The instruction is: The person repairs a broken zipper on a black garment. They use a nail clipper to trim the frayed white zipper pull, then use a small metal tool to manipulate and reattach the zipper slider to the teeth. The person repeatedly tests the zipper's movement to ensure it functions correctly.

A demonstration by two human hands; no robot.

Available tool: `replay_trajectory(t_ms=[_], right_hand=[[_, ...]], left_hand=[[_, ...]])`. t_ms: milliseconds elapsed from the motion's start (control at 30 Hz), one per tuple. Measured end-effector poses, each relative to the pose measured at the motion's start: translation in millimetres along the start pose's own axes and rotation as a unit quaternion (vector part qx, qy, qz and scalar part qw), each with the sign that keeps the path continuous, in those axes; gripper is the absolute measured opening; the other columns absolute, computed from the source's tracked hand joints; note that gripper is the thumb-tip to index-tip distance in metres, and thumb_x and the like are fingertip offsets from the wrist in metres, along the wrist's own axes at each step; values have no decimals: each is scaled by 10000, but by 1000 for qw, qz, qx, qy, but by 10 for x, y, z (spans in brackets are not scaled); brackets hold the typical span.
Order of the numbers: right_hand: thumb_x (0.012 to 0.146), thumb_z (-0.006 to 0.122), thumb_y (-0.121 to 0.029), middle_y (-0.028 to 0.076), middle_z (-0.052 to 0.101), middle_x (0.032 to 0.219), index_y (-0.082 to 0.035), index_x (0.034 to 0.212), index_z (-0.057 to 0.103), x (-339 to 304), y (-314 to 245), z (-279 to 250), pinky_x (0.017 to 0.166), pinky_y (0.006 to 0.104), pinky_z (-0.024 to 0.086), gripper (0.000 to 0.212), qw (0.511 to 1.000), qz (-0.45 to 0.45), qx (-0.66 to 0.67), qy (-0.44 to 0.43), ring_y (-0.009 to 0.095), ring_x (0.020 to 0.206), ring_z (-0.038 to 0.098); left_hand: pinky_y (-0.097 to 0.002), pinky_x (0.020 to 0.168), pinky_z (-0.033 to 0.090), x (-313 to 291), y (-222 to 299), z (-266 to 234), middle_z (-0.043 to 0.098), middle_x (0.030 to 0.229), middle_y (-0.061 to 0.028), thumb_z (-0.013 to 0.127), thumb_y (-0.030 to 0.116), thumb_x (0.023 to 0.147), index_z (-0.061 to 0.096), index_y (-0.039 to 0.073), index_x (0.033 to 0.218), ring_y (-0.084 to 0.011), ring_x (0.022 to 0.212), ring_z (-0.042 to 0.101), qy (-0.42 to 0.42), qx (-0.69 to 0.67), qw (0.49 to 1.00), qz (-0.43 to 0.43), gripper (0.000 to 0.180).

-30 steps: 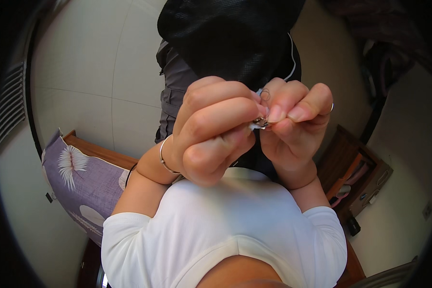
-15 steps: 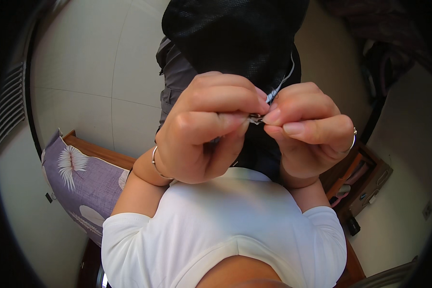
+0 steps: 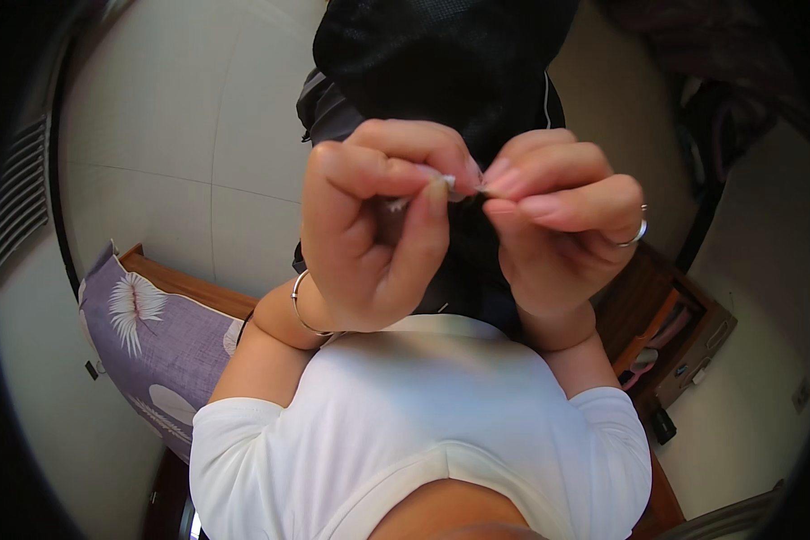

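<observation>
My left hand (image 3: 373, 234) is raised in front of my chest, its thumb and forefinger pinching a small white piece (image 3: 449, 183) that looks like thin, crumpled material. Facing it, my right hand (image 3: 567, 220) is closed in a pinch. A tiny pale, thin bit (image 3: 482, 189) shows at its fingertips, too small and blurred to name. The fingertips of both hands are close together, with a narrow gap between them. Below the hands, a black textured cloth or bag (image 3: 441, 63) lies over my lap. A thin white cord (image 3: 547, 99) runs down its right side.
A purple cover with white feather patterns (image 3: 184, 337) drapes over wooden furniture at the left. To the right, an open wooden drawer (image 3: 661, 333) holds several items, one of them pink. Pale tiled floor (image 3: 144, 117) extends at the far left.
Both hands have shifted slightly up and left, and my left hand has turned, showing the white piece. The dark metallic bit and pale blue strip between the fingers no longer show.
</observation>
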State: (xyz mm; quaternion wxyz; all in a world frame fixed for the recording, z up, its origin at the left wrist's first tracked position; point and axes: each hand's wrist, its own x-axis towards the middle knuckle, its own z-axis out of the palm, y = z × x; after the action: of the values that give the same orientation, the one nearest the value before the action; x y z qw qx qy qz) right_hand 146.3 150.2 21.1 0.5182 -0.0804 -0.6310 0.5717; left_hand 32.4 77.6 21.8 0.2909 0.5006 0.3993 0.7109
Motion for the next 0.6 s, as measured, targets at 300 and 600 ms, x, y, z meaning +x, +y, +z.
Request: replay_trajectory(t_ms=[300, 600], right_hand=[[754, 551, 82, 102, 531, 810, -33, 886, 467, -9, -72, -338, 676, 295, 452, 194, 983, 61, 97, 142, 186, 718, 526], [720, 562, 114, 78, 525, 820, 12, 839, 551, -343, -176, -514, 655, 204, 411, 157, 980, 148, -116, 68, 142, 735, 521]], left_hand=[[-189, 634, 433, -9, -146, -163, 510, 886, -145, 445, -78, 807, 359, 10, 901, -114, 727, 518, 47, 91, 995, -8, 155], [-165, 581, 403, -45, -210, -194, 525, 874, -138, 460, -72, 801, 376, 18, 894, -105, 705, 512, 43, 133, 990, 4, 154]])
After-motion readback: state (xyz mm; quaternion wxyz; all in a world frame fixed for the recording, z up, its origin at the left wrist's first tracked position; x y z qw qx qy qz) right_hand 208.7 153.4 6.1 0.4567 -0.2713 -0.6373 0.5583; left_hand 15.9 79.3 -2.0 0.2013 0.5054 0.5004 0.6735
